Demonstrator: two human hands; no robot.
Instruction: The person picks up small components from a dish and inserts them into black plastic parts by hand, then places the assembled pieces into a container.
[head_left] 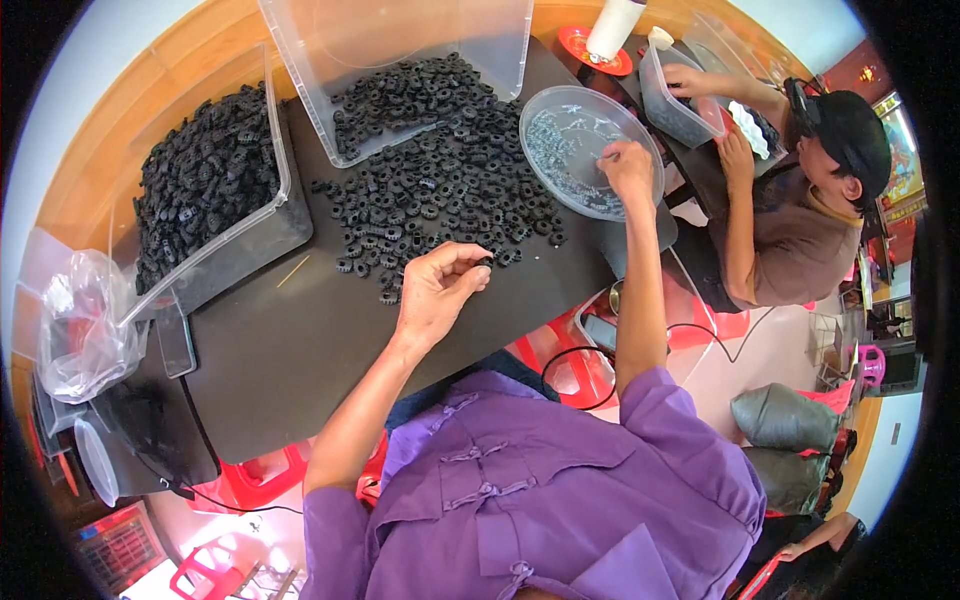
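Note:
My left hand (440, 285) is closed in a pinch at the near edge of a spread heap of small black toy wheels (440, 190). Between its thumb and forefinger is one small black wheel (486, 262). My right hand (628, 172) reaches into a round clear plastic tub (535, 105) on the right of the table. Many tiny clear pieces (553, 150) lie scattered in the tub. The right fingers are pressed together low over its bottom; whatever they pinch is too small to make out.
A clear bin (290, 215) piled with black wheels stands left, near a phone (175, 342) and plastic bag (90, 325). Another clear box (400, 25) lies tipped behind the heap. A thin stick (293, 270) is on the dark table. At right, a co-worker (800, 220) handles a clear box (680, 115).

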